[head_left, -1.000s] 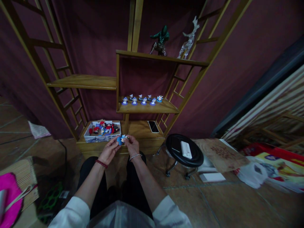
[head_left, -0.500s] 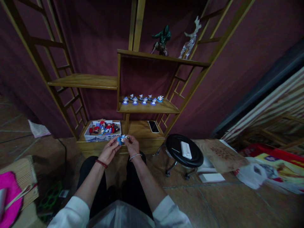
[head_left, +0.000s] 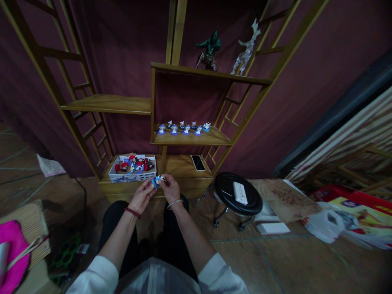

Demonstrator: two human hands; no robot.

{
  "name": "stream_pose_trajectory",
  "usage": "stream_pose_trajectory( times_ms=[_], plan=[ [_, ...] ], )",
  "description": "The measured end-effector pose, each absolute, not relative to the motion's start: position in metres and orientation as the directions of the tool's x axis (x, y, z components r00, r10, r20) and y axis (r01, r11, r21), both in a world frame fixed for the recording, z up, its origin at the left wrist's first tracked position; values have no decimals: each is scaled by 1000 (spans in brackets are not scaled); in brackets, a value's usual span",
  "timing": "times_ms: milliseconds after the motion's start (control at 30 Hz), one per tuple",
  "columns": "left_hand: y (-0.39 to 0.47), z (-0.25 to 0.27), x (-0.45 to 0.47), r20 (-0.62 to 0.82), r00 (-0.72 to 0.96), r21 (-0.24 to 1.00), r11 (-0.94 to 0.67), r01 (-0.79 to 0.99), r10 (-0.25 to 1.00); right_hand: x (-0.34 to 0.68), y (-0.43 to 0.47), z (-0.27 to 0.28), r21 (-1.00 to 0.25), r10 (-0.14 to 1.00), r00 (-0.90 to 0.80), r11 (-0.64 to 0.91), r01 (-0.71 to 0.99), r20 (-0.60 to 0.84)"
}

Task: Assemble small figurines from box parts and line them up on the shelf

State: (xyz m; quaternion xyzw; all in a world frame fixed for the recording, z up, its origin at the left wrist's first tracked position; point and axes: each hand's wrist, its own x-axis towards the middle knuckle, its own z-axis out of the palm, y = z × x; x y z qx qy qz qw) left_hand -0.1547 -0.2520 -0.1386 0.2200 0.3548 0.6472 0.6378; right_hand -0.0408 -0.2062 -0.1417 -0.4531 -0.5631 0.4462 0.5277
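Between my two hands is a small blue-and-white figurine (head_left: 158,180), held in front of the low shelf base. My left hand (head_left: 143,196) pinches its blue base from the left. My right hand (head_left: 170,189) grips its other side, with fingers closed on it. Just behind my left hand stands an open white box (head_left: 131,178) with several red, blue and white figurines in it. Above, on the middle shelf (head_left: 190,140), small figurines stand in two rows: purple-and-white ones (head_left: 174,130) in front, darker ones behind, and a blue-and-white one (head_left: 207,127) at the right end.
A phone (head_left: 198,163) lies on the low wooden base. To the right is a round black stool (head_left: 237,193) with a white object (head_left: 240,193) on it. A dark green figure (head_left: 210,51) and a clear deer figure (head_left: 246,51) stand on the upper shelf.
The figurine has turned slightly between my fingers, and its blue base now shows less apart from the body. Both hands stay in nearly the same place.
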Motion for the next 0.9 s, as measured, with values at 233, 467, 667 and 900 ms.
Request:
stream_pose_trajectory(
  times_ms=[233, 467, 667, 900],
  plan=[
    [-253, -139, -150, -170, -102, 722, 54, -690, 980, -35, -207, -140, -981, 979, -78, 191, 20, 189],
    [-254, -141, -151, -161, -106, 723, 44, -690, 981, -36, -208, -134, -978, 971, -122, 206, -29, 208],
    [-255, -140, -152, -177, -119, 709, 42, -704, 977, -35, -209, -130, -971, 960, -158, 238, 30, 231],
    [-257, -138, -150, -190, -126, 684, 39, -728, 974, -33, -211, -126, -958, 946, -197, 277, 72, 259]
  ],
)
